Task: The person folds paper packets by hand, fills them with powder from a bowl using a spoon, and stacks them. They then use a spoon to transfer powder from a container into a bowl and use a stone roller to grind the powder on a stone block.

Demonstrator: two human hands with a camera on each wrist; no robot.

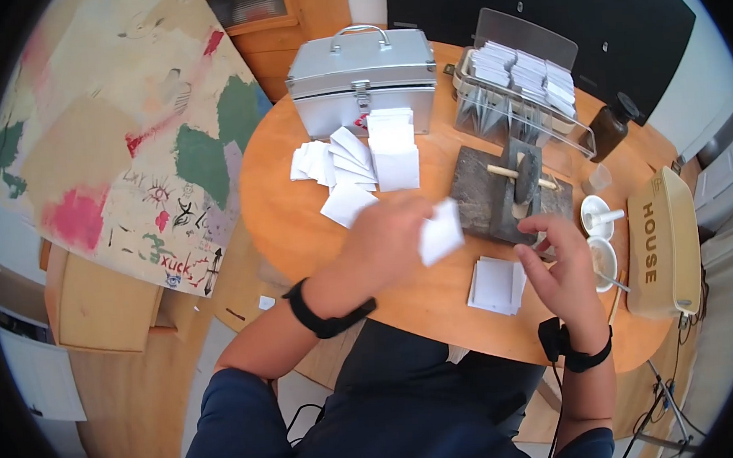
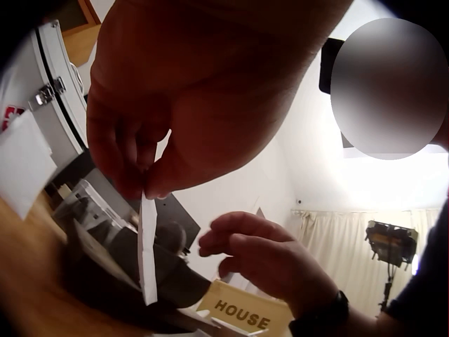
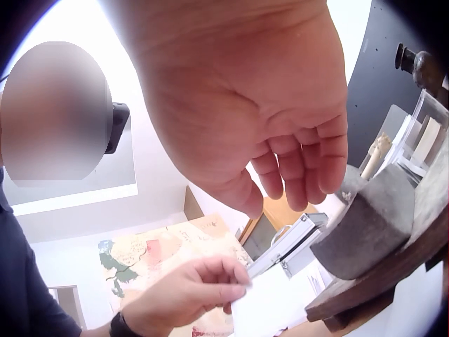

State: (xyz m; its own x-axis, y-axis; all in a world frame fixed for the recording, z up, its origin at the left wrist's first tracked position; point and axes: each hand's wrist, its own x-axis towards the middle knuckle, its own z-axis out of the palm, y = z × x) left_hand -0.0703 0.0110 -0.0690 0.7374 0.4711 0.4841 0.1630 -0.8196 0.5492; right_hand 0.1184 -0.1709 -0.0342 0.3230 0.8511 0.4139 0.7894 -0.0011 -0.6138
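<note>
My left hand (image 1: 388, 238) pinches a small white paper packet (image 1: 441, 234) between thumb and fingertips, above the round wooden table (image 1: 274, 203). Seen edge-on in the left wrist view, the packet (image 2: 147, 256) is thin and hangs down from the fingertips. My right hand (image 1: 564, 269) holds nothing; its fingers are loosely bent, with the thumb apart from them. It hovers beside a short stack of white paper packets (image 1: 496, 286) and in front of a dark stone grinder (image 1: 475, 193), whose wheel (image 1: 529, 177) has a wooden handle through it.
Behind are a silver metal case (image 1: 326, 110), an upright packet stack (image 1: 396, 168) with loose packets (image 1: 347, 159), and a clear box (image 1: 562, 126) full of packets. To the right stand a brown bottle (image 1: 610, 128), two white bowls (image 1: 605, 266), and a tan HOUSE case (image 1: 663, 244).
</note>
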